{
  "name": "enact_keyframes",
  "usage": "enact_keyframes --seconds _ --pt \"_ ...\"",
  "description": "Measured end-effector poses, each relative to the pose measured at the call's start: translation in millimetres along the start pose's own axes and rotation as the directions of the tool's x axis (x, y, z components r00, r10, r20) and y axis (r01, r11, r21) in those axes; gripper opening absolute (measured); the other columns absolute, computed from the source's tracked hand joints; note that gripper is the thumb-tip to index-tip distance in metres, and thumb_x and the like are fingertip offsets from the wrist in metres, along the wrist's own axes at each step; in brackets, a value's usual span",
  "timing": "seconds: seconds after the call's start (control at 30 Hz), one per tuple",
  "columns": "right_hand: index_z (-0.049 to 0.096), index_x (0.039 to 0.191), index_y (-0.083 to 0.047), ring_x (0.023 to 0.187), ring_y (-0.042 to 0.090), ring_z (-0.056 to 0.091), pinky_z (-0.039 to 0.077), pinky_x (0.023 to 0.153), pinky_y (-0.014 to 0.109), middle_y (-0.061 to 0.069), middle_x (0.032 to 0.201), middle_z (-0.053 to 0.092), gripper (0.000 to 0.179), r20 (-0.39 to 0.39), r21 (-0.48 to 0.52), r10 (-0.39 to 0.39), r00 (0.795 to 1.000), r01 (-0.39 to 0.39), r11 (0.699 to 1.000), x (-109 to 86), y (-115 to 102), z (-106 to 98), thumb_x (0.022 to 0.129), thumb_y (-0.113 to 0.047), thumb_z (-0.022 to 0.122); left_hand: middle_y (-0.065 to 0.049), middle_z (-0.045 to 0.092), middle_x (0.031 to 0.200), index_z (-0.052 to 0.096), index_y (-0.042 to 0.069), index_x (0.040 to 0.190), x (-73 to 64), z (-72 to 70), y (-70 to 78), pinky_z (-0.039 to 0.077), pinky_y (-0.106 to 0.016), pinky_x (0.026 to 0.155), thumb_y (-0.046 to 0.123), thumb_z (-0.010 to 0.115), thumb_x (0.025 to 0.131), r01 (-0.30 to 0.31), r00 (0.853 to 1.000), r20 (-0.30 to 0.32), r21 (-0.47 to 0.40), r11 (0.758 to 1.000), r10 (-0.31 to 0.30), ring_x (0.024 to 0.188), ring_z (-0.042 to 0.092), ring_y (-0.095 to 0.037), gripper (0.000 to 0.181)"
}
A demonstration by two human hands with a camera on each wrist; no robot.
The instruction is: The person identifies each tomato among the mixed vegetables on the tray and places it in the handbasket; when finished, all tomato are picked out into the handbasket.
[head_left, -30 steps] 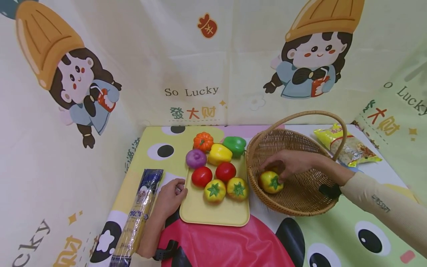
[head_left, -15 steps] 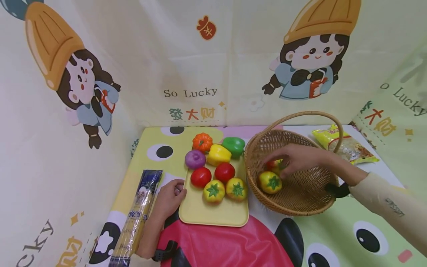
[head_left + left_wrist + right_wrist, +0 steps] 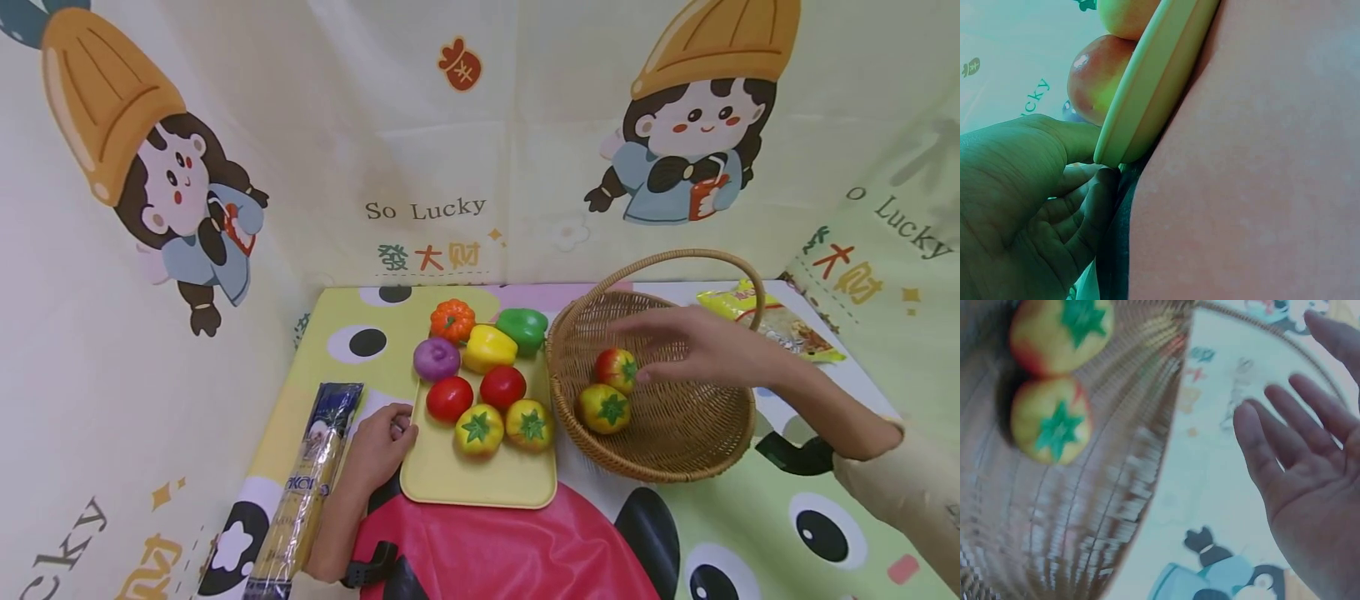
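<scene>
My right hand (image 3: pixel 693 343) is over the wicker basket (image 3: pixel 675 477), fingers extended and holding nothing. Two yellow-red toy persimmons with green leafy tops lie in the basket: a smaller, redder persimmon (image 3: pixel 617 370) behind a yellower persimmon (image 3: pixel 603 408). Both show in the right wrist view too, apart from the open palm. At the left side of the yellow tray (image 3: pixel 480 492), my left hand (image 3: pixel 381 442) pinches the rim between thumb and fingers. On the tray are two more persimmons (image 3: pixel 479 430), two red tomatoes (image 3: pixel 503 387) and a yellow bell pepper (image 3: pixel 490 348).
Around the tray's far end are an orange pumpkin (image 3: pixel 453 320), a purple onion-like vegetable (image 3: pixel 437 359) and a green pepper (image 3: pixel 522 330). A pasta packet (image 3: pixel 303 492) lies left of my left arm. Behind the basket's right side is a yellow snack bag (image 3: pixel 795 329). The basket handle (image 3: pixel 678 253) arches up.
My right hand has let go of the smaller persimmon in the basket, and has risen and drawn back to the right with its fingers straightening. The left hand stays at the tray.
</scene>
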State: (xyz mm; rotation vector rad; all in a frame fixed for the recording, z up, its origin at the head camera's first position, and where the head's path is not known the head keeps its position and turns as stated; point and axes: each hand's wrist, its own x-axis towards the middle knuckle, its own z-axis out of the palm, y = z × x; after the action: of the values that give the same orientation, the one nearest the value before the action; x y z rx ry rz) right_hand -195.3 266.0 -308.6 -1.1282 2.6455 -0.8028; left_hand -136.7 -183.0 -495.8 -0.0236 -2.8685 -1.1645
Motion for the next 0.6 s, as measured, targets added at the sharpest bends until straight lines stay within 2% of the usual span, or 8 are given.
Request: enact_keyframes --seconds 0.17,0.37,0.47,0.6 --pt "0.050 0.145 -0.019 0.119 0.021 0.059 0.052 0.087 0.032 0.001 0.137 0.057 0.069 -0.132 0.014 -0.009 0.991 0.011 1.000 -8.5 -24 10 0.083 -0.024 0.081 0.001 0.060 0.085 0.067 0.002 0.116 1.2 0.9 -1.1 0.049 -0.034 0.073 0.014 0.069 0.090 0.004 1.000 0.007 0.002 1.000 -0.004 0.074 0.055 -0.012 0.029" --pt "0.043 0.150 -0.019 0.126 0.022 0.053 0.045 0.094 0.024 -0.002 0.146 0.049 0.081 -0.197 0.125 0.022 0.980 0.003 0.992 -14.3 -52 28 0.080 -0.019 0.084 0.001 0.060 0.085 0.067 0.002 0.116 1.2 0.9 -1.7 0.049 -0.034 0.073 0.015 0.070 0.089 0.001 1.000 0.001 -0.005 1.000 -0.001 0.074 0.055 -0.012 0.030" --pt "0.043 0.150 -0.022 0.129 0.021 0.050 0.044 0.096 0.027 -0.004 0.147 0.047 0.084 -0.218 0.129 0.015 0.976 0.014 0.992 -14.8 -64 38 0.078 -0.020 0.086 0.002 0.060 0.085 0.067 0.003 0.116 1.7 0.8 -1.8 0.049 -0.033 0.073 0.016 0.070 0.089 0.001 1.000 -0.003 -0.004 1.000 -0.001 0.074 0.056 -0.012 0.030" --pt "0.044 0.149 -0.024 0.127 0.019 0.051 0.050 0.092 0.036 -0.006 0.145 0.048 0.086 -0.250 0.098 0.012 0.968 0.013 0.995 -13.7 -80 51 0.075 -0.026 0.088 0.001 0.061 0.085 0.067 0.002 0.116 2.1 0.0 -2.0 0.049 -0.034 0.073 0.016 0.069 0.089 0.006 1.000 0.001 -0.008 1.000 -0.006 0.075 0.056 -0.013 0.030"
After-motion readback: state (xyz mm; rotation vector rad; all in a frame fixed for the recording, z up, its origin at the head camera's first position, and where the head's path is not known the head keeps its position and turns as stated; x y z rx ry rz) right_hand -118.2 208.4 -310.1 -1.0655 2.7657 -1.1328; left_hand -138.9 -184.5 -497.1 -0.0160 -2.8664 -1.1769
